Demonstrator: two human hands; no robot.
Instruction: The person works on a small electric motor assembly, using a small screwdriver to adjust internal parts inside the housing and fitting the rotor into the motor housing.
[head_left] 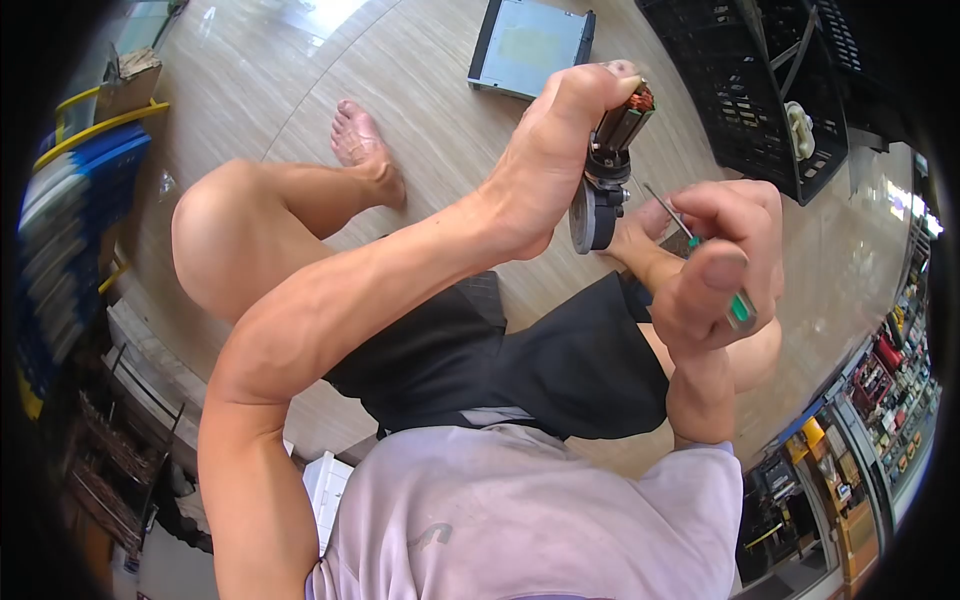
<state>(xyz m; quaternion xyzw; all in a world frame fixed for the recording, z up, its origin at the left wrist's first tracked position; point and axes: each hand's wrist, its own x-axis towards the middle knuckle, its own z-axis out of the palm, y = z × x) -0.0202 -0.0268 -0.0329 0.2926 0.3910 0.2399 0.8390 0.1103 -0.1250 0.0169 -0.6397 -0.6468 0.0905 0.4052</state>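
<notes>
My left hand (553,140) is closed around a small electric motor (613,150), raised in front of me above the floor. Copper windings show at the motor's upper end, and a grey rounded housing sits at its lower end. My right hand (728,262) is closed on a screwdriver (740,306) with a green handle. Its thin metal shaft points up and left toward the motor, with a gap between tip and motor. The palm and some fingers of my left hand are hidden behind the hand and motor.
On the tiled floor ahead lies a flat metal-cased box (530,45). A black plastic crate (755,95) stands at upper right. Blue and yellow items (85,160) are stacked at left. Shelves with many small parts (890,400) line the right. My bare feet rest on the floor.
</notes>
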